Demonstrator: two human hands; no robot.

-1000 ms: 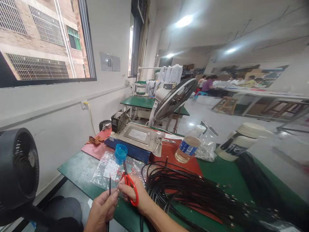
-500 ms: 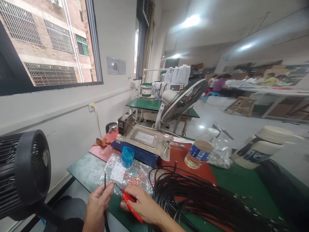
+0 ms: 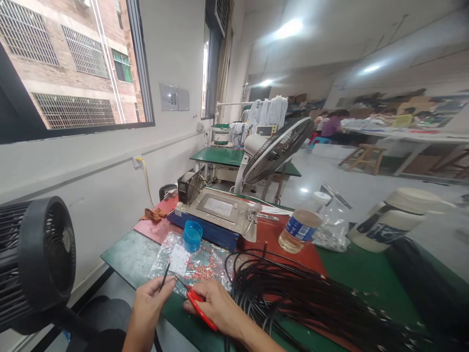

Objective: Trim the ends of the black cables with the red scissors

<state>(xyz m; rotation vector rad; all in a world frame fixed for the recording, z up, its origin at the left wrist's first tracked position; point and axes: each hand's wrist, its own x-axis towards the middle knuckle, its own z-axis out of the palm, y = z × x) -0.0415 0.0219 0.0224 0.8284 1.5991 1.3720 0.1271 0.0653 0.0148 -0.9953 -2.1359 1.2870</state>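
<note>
My left hand pinches a black cable between thumb and fingers. The cable's tip points up and leans to the right, and its lower length hangs below the hand. My right hand is wrapped around a pair of pliers with red handles. Their thin dark jaws point up and left, with the tips close to my left fingertips; whether they grip anything is too small to tell. Just beyond both hands lies a clear plastic bag with many small orange-red pieces and a white paper label.
A blue plastic cup stands before a blue-sided heating-plate device. Black cables spread across the right. Behind them stand a bottle of pale liquid, a bag of metallic parts and a large jug. A black fan is at left.
The cable's upper end has tipped from upright to leaning right. Both hands and the pliers stay close together in almost the same place. The view has shifted slightly.
</note>
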